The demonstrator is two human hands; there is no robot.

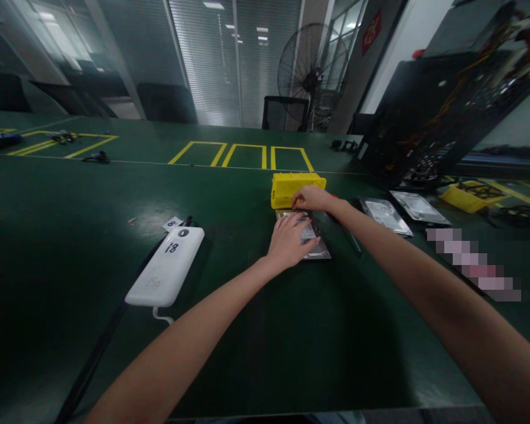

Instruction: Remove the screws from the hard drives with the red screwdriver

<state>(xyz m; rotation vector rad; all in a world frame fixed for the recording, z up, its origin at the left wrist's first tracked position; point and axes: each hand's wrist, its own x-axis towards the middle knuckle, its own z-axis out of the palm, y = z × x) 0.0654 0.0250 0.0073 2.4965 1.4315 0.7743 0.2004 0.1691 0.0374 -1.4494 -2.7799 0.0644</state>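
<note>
1. Grey metal of a hard drive [318, 253] shows around the left hand [291, 238], which lies palm down over it with the fingers slightly spread, seemingly to steady the drive on the table rather than to lift it.

2. Just beyond the left hand, the right hand [312, 197] bends at the drive's far edge, in front of a yellow bin [279, 189]. Its fingertips are drawn close together; I cannot tell whether they pinch anything (whatever is there is too small to make out).

3. The bin stands right behind the right hand, near enough, I judge, to serve as a backstop or a handy holder; its contents are hidden.

4. To the right of both hands, a thin dark tool [355, 242] lies on the table, partly behind the right arm [406, 262], probably left there for easy reach.

5. Farther right of the right hand, two more drives [386, 215] lie side by side, perhaps set apart to free the working spot.

6. Well to the left of the left hand, a white power bank [168, 265] marked 18 rests with its cable, likely placed out of the way.
</note>
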